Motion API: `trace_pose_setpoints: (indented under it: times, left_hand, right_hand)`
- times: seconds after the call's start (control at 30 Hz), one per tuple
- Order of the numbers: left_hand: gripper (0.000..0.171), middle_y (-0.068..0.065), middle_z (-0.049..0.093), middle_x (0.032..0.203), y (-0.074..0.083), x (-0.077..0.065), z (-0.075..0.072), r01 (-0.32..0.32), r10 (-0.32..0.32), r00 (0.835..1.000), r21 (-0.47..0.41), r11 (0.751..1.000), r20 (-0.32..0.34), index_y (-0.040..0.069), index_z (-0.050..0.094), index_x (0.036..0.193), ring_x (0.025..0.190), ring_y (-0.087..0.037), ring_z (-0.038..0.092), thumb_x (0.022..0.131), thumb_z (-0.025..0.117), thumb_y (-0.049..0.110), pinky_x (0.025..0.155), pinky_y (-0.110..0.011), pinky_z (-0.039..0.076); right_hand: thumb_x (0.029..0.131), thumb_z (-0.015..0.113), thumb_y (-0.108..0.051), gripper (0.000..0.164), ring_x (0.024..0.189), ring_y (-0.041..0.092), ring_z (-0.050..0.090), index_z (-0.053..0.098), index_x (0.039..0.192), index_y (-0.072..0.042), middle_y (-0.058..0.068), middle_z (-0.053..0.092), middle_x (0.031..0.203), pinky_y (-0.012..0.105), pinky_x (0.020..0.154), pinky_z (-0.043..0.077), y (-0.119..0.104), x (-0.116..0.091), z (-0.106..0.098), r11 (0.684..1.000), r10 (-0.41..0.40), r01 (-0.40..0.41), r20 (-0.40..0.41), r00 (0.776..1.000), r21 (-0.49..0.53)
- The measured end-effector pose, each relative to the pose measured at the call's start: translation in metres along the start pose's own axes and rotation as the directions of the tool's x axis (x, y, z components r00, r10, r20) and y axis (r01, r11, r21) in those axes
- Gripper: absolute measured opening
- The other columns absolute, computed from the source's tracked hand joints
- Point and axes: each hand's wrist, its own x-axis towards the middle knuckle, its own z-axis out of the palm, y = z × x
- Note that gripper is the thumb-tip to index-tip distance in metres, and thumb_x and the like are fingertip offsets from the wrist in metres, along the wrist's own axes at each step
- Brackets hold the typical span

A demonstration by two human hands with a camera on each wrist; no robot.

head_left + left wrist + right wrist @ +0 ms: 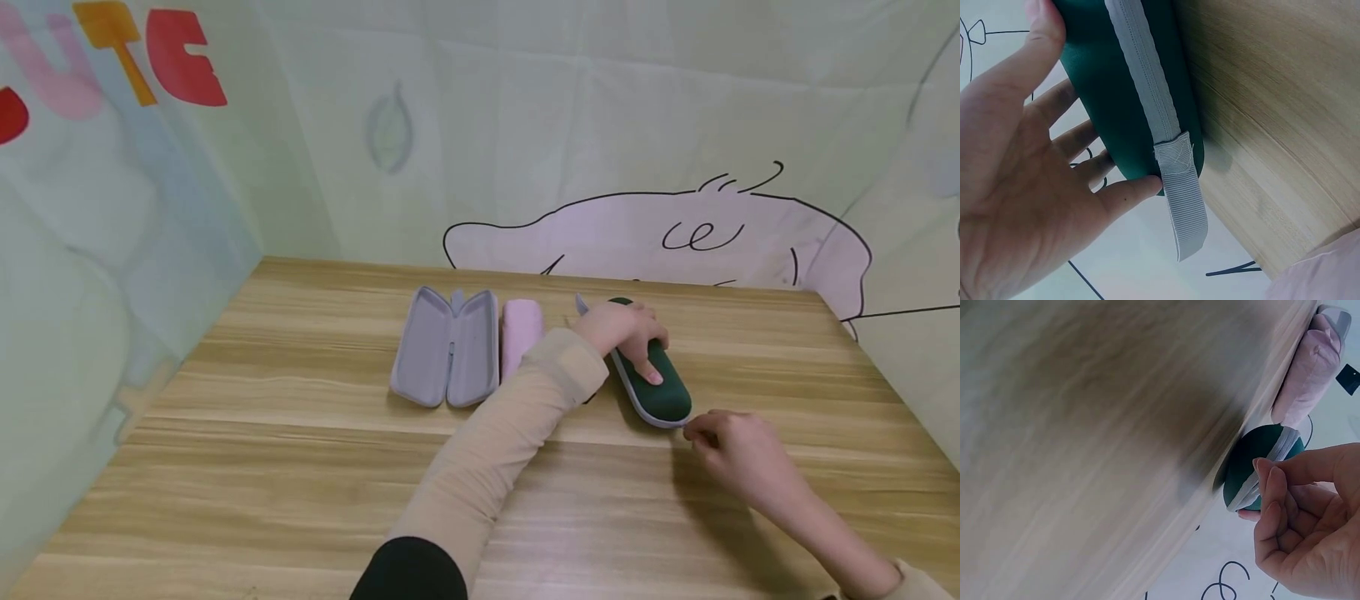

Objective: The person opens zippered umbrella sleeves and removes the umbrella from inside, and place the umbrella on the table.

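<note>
A dark green zippered case (667, 400) with a pale grey zipper band lies on the table, right of centre. My left hand (628, 329) grips it from above at its far half, the thumb lying along the top. In the left wrist view, a ribbed grey fabric tab (1184, 206) sticks out past the case's end, with the little finger beside it. At the near end, my right hand (742, 454) pinches the zipper pull between thumb and forefinger. The fingertips hide most of the pull. The zipper (1282, 445) looks closed along the part that shows.
An open grey hard case (423, 354) stands left of centre, its two halves spread and bare inside. Beside it lies a pink soft bundle (521, 329), partly behind my left sleeve. A printed cloth backdrop (525, 125) rises along the table's far edge (352, 262).
</note>
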Motion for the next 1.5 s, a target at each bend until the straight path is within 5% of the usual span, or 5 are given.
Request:
trace_pose_setpoints:
  times: [1.5]
  left_hand:
    - [0.069,0.009,0.022,0.158,0.001,-0.007,0.009,0.005,-0.008,0.997,-0.041,0.999,-0.074,0.04,0.036,0.145,0.149,-0.013,0.011,0.084,0.052,0.068,0.117,-0.039,0.026]
  right_hand:
    - [0.076,0.068,0.002,0.012,0.054,0.004,0.042,0.074,0.073,-0.007,0.0,0.069,0.071,0.019,0.048,0.032,-0.012,0.001,-0.003,0.999,0.035,-0.036,0.026,0.999,0.023]
